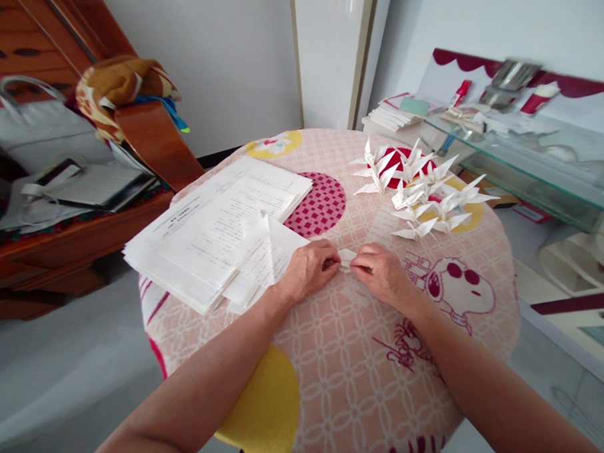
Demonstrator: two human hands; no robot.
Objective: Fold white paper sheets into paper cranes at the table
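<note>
Both my hands meet at the middle of a round table covered with a pink patterned cloth. My left hand and my right hand pinch a small folded piece of white paper between their fingertips, pressing it onto the cloth. Both hands have their fingers curled closed on the paper. Most of the paper is hidden by the fingers. Just left of my left hand lies a stack of printed white sheets, with some folded pieces on top.
Several finished white paper cranes stand at the table's far right. A glass shelf with small items is on the right. A wooden bench with a grey bag and papers stands to the left.
</note>
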